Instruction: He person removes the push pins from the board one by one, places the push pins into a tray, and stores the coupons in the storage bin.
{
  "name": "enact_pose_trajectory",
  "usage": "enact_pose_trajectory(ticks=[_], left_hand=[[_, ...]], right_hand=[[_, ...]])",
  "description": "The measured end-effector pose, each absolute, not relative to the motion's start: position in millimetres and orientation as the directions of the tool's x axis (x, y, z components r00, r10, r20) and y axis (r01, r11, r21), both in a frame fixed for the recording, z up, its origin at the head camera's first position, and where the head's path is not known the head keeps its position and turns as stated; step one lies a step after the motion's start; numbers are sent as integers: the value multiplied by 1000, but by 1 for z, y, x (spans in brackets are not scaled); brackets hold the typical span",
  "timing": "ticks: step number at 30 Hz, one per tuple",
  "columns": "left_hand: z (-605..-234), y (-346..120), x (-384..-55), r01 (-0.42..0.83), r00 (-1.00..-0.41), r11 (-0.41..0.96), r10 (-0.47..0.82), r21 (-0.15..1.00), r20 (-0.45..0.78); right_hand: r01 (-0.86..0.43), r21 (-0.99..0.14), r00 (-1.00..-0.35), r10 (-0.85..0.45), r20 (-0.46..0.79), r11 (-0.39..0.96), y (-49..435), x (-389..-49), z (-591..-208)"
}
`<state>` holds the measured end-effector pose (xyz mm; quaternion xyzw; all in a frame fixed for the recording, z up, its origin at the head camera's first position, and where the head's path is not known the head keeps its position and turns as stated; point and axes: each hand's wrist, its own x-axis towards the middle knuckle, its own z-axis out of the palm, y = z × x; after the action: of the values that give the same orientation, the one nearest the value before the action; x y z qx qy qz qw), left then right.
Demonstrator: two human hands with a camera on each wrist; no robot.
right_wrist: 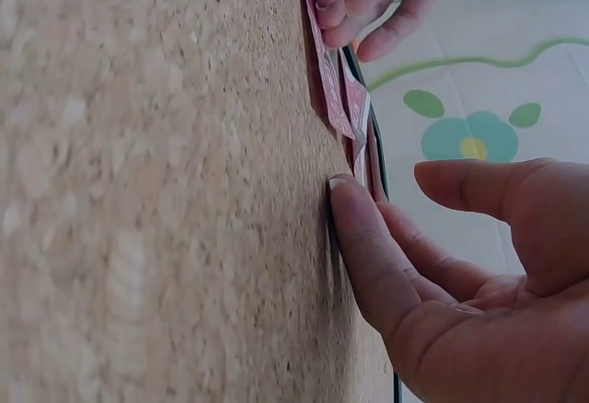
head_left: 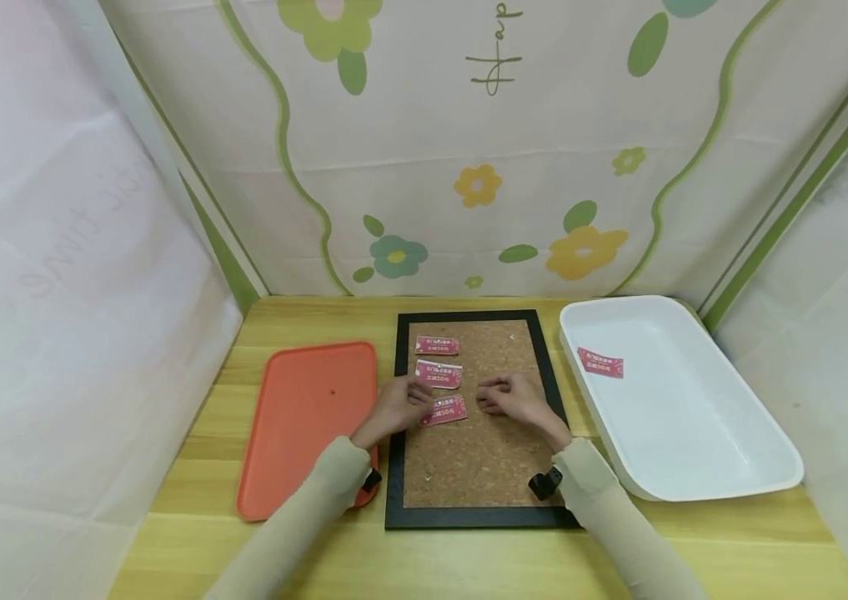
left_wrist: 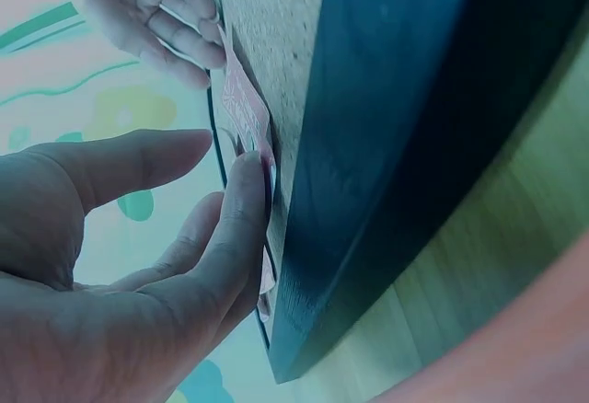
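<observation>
A cork board [head_left: 484, 471] with a black frame lies on the table, bearing three pink printed coupons in a column at its left: an upper coupon [head_left: 436, 345], a middle coupon [head_left: 439, 375] and a lower coupon [head_left: 449, 410]. Each has a small pale dot near its top edge. My left hand [head_left: 403, 404] has its fingertips on the left part of the lower coupon, thumb held apart in the left wrist view. To the right, my right hand [head_left: 517, 398] hovers at the cork with fingers bent slightly. Its thumb [right_wrist: 469, 182] stands clear of the forefinger, and nothing shows between them.
A shallow orange tray [head_left: 296, 433] lies left of the board with a tiny dark thing [head_left: 332, 392] on it. At right stands a white tub [head_left: 694, 400] with another pink coupon [head_left: 600, 363]. Tiny pale specks [head_left: 512, 337] dot the cork. Printed curtains enclose the table.
</observation>
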<state>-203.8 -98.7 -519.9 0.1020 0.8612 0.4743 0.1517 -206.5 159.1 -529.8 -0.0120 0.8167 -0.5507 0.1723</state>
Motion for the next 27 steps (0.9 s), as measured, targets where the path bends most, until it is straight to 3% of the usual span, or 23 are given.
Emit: enact_pose_trajectory(ticks=[14,27], left_hand=[[-522,-91,-201,-14,-943,527,275,850,-186],[-523,-91,-202,-12,-947,528,266,849,-179]], right_hand=[[189,-908,-928,-235,-290,375,148,-207,-529],[131,-930,-912,-326,-249,345,142,-203,-531]])
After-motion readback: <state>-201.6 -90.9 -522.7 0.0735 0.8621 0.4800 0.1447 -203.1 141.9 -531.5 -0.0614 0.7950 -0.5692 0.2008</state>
